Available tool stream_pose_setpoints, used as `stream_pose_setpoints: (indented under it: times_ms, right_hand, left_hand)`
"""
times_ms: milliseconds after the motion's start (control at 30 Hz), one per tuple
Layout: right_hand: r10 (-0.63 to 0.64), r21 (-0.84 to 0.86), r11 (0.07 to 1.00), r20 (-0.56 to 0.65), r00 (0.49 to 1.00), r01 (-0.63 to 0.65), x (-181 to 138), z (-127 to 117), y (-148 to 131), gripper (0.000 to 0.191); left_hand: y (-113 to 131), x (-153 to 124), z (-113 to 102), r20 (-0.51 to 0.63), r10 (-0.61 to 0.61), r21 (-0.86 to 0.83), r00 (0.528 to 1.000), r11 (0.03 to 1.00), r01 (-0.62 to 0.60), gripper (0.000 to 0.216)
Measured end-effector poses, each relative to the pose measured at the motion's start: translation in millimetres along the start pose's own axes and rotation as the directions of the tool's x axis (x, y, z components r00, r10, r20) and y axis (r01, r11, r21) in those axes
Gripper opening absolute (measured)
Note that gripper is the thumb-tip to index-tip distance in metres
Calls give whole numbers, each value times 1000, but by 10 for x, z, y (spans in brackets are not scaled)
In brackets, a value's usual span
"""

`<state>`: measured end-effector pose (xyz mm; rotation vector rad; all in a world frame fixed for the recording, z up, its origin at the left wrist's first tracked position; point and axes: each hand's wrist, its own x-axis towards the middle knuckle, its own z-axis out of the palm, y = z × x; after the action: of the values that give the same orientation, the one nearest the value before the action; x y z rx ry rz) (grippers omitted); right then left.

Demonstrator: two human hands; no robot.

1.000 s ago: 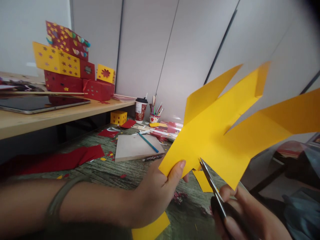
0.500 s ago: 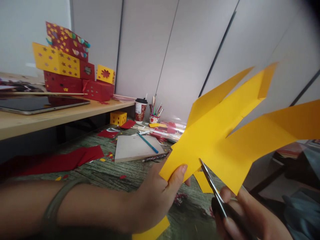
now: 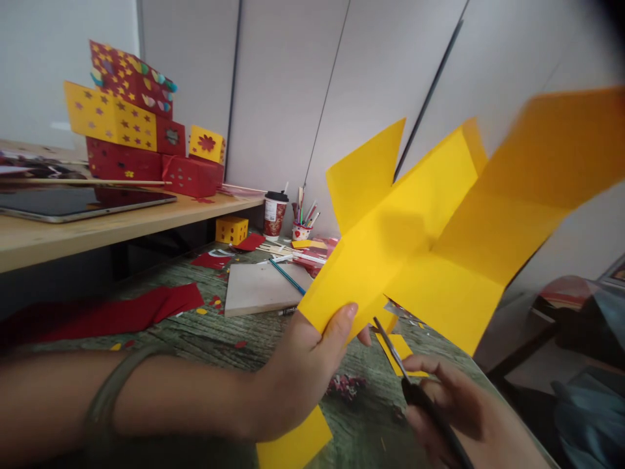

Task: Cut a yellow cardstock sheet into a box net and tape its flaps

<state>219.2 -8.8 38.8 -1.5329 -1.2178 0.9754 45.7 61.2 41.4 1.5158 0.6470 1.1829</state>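
Observation:
My left hand (image 3: 305, 371) pinches the near end of a large yellow paper sheet (image 3: 361, 273), thumb on top and fingers beneath. The sheet is creased, with several flaps folded up and slits between them. In my right hand (image 3: 454, 404) is a pair of scissors (image 3: 415, 391), its dark handles wrapped by the fingers. The blades point up and left, their tips just below the sheet's lower edge near a cut. Whether the tips touch the paper I cannot tell. A yellow paper piece (image 3: 398, 352) lies on the table behind the blades, and another yellow scrap (image 3: 295, 443) lies under my left wrist.
A pale board (image 3: 258, 290) with a blue pencil (image 3: 288, 277) lies on the dark wood-patterned table. Red paper (image 3: 127, 312) is at left. A lidded cup (image 3: 275, 215) and a pen holder (image 3: 301, 231) stand behind. The raised shelf (image 3: 205, 212) holds a tablet (image 3: 83, 202) and decorated boxes (image 3: 117, 124).
The yellow sheet has turned and tilted, its right flap swinging upward. The scissors have come out of the slit, and my right hand has moved slightly down and left, off the sheet.

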Motion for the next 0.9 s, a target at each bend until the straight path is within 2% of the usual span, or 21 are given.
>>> stream_pose_setpoints:
  times_ms: [67,167,233,333,433,633,767,900]
  right_hand:
    - [-12,65,998,-5,1000,12,59,-16,-6,26]
    - [-124,264,955,-55,991,134,141,-15,-5,21]
    - [-149,301,940,-51,987,158,205,-13,39,17]
    - [-165,239,956,-28,986,167,292,-46,172,17]
    - [-237,125,962,-64,969,243,316,-122,294,19]
    - [-243,47,968,-63,968,246,239,-238,283,20]
    - [-225,-2,974,-58,973,226,214,-229,253,21]
    - [-210,-36,977,-67,975,208,228,-201,232,20]
  left_hand:
    - [-22,-22,2,59,-10,14,998,1000,9,32]
    - [-62,-76,29,162,-62,0,985,998,62,31]
    - [-65,-108,58,214,-114,-2,970,993,117,30]
    - [-47,-132,91,261,-186,-23,947,980,199,28]
    - [-55,-132,91,276,-209,-32,938,973,227,29]
    - [-147,-126,65,265,-252,21,931,966,256,30]
    - [-102,-111,76,252,-213,-129,944,959,251,21]
    - [-66,-68,80,300,-106,-282,948,940,194,26]
